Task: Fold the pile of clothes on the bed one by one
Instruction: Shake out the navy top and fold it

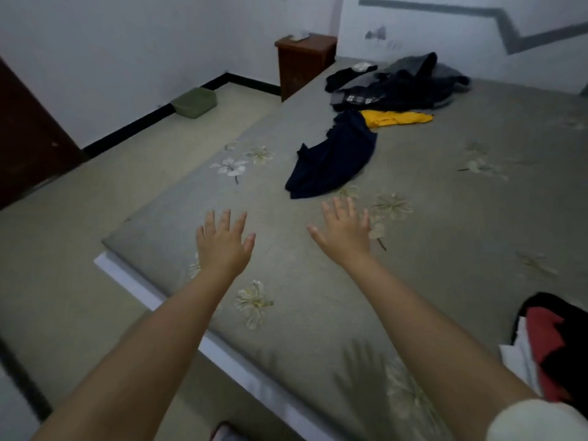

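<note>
Both bare arms outstretched, left hand [224,241] and right hand [345,232] spread, palms down.

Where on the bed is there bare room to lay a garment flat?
Bare sheet lies around the left hand and right hand, short of the navy garment, and right of it. Crowded: the clothes pile far end, folded stack right edge.

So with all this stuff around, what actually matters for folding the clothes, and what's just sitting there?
Part of the job:
- navy garment, nearest the hands
- yellow garment
- dark pile farther up the bed
- left hand and right hand, both open, holding nothing

Just lying about:
- green basin on the floor
- wooden nightstand
</note>
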`<state>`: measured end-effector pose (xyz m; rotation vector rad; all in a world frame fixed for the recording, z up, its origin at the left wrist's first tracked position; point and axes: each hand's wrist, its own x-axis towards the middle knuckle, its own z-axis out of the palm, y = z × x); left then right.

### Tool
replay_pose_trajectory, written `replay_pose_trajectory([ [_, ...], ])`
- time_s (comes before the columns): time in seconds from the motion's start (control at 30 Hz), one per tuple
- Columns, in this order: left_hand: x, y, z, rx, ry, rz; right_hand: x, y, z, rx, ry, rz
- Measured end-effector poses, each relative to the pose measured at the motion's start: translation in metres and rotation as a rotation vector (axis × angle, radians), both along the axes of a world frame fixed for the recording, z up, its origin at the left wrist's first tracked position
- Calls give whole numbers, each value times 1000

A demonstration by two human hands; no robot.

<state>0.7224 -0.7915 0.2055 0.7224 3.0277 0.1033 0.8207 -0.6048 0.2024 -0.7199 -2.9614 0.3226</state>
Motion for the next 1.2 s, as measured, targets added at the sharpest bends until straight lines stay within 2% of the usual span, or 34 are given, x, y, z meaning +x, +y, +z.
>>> replay_pose_trajectory([
  [0.23,-126,-78,-39,1,-68,-71,-113,-73,-45,2,-124,-67],
  [0.4,-203,-89,-53,-25,-70,-100,-164,-81,-63,-5,-188,-145],
  [0.57,-275,-58,-69,-39,-83,-168,-214,-42,-76,7,-171,-262],
  [0.87,-409,26,-125,-75,-105,-279,-309,47,-135,-79,-194,-452],
  [1.2,-479,109,-281,-58,-235,-428,-380,96,-256,-282,-221,-641],
])
